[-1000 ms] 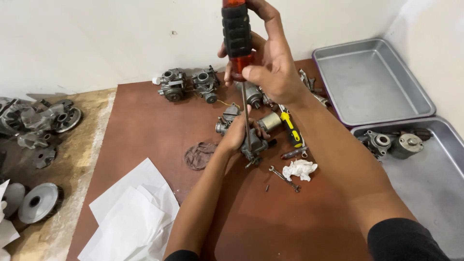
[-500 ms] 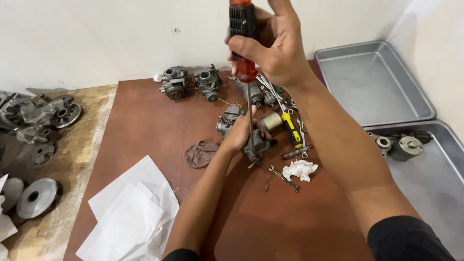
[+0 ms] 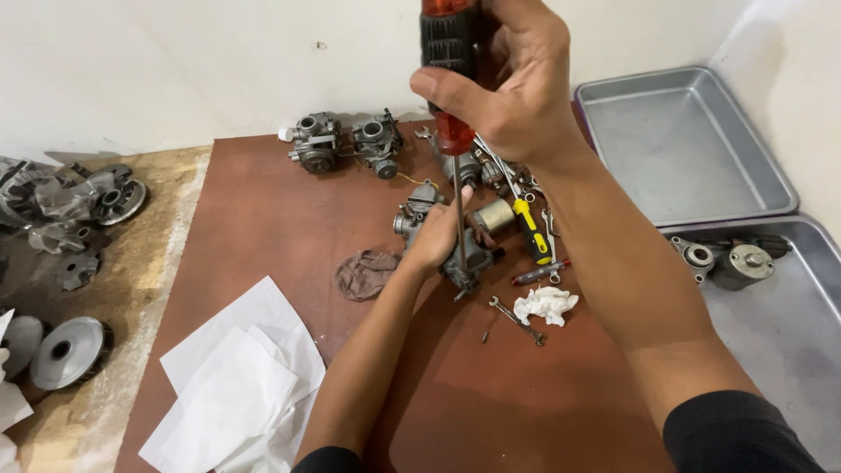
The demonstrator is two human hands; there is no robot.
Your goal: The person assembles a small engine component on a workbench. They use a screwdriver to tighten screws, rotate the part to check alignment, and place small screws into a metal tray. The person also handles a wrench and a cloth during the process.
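My right hand grips the red and black handle of a long screwdriver, held upright. Its thin shaft runs straight down into a small grey carburetor on the brown table. My left hand clasps that carburetor and holds it down. Another carburetor lies just behind my left hand.
Two more carburetors stand at the table's back. A yellow-handled screwdriver, small wrench, crumpled white rag and brown cloth lie around. White paper sheets lie front left. Metal trays right; engine parts left.
The right hand has risen with the screwdriver, its handle top now leaving the frame. The left hand stays on the carburetor.
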